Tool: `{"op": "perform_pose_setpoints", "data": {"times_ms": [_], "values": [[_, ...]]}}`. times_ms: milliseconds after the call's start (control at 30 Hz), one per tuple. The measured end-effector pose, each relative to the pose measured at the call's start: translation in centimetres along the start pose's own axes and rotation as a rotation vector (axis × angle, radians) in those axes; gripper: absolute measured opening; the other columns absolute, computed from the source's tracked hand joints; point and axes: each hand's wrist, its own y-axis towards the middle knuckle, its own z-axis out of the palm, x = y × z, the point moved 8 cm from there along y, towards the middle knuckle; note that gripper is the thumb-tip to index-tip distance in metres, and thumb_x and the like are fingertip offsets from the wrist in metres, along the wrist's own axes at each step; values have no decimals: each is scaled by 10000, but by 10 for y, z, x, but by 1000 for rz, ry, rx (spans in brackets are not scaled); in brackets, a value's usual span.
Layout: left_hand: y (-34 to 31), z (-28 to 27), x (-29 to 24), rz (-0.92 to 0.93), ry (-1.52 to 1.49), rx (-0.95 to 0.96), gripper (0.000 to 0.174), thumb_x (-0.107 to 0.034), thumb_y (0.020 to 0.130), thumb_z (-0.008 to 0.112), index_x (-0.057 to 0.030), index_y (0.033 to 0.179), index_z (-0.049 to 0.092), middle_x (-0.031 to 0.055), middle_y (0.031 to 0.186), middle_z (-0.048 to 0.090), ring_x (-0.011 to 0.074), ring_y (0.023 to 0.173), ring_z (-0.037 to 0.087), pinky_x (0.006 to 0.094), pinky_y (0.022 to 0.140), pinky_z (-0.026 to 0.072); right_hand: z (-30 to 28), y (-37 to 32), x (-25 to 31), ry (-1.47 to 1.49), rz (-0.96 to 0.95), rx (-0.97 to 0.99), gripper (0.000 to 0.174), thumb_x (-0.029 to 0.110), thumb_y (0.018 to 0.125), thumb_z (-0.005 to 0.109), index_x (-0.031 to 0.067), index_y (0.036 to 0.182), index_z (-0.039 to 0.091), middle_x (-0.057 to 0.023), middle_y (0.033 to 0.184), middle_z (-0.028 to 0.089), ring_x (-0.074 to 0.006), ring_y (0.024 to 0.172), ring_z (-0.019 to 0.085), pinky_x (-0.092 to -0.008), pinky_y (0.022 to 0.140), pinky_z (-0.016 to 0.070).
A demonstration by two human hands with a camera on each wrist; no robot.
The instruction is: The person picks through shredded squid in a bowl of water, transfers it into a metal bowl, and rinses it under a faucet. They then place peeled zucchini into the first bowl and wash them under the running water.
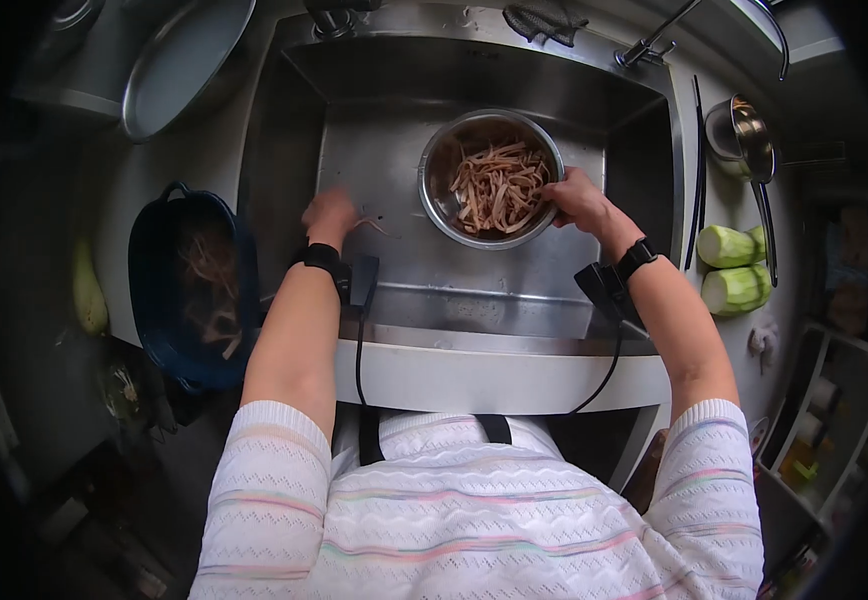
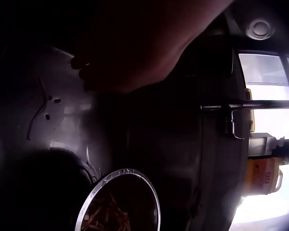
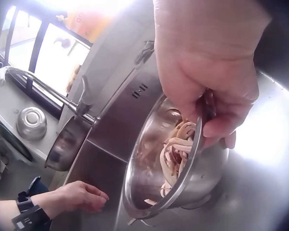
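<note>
A steel bowl (image 1: 429, 215) of pale brownish strips (image 1: 499, 190) is in the sink, tilted in the right wrist view. My right hand (image 1: 582, 200) grips its right rim, fingers bent over the edge (image 3: 200, 139). To the left of the bowl, my left hand (image 1: 331, 213) is blurred above the sink floor; in the right wrist view that hand (image 3: 82, 196) has loosely bent fingers and nothing visible in them. One thin strand (image 1: 372, 226) lies by it on the sink floor, apart from the hand in the left wrist view, beside small dark bits (image 2: 47, 117).
A dark blue basin (image 1: 144, 300) with stringy scraps stands left of the sink (image 1: 374, 130). At the right are peeled green vegetable pieces (image 1: 736, 289), a small pot (image 1: 724, 135) and chopsticks (image 1: 697, 170). A faucet (image 1: 644, 52) rises at the back, a large pan (image 1: 179, 70) at the upper left.
</note>
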Motion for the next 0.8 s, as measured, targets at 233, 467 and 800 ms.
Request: {"op": "perform_pose_setpoints", "data": {"times_ms": [233, 467, 800], "values": [[0, 22, 5, 110, 87, -42, 255, -162, 793, 573, -62, 1018, 642, 167, 1087, 601, 320, 1037, 569, 394, 826, 491, 13, -5, 6, 53, -12, 51, 231, 72, 786, 538, -24, 996, 552, -99, 766, 608, -167, 535, 556, -262, 392, 442], [-19, -3, 14, 62, 8, 134, 243, -147, 738, 631, -33, 951, 660, 187, 1029, 617, 327, 1007, 582, 383, 816, 495, 13, -3, 6, 67, -25, 30, 227, 67, 784, 544, -30, 989, 553, -104, 763, 609, -165, 534, 559, -261, 391, 445], [-110, -92, -52, 431, -509, -185, 148, -124, 603, 630, -40, 714, 678, 181, 766, 637, 329, 772, 625, 374, 751, 498, 25, 22, -8, 7, -44, 65, 219, 70, 767, 571, -57, 944, 588, -119, 783, 616, -193, 586, 592, -284, 456, 497]]}}
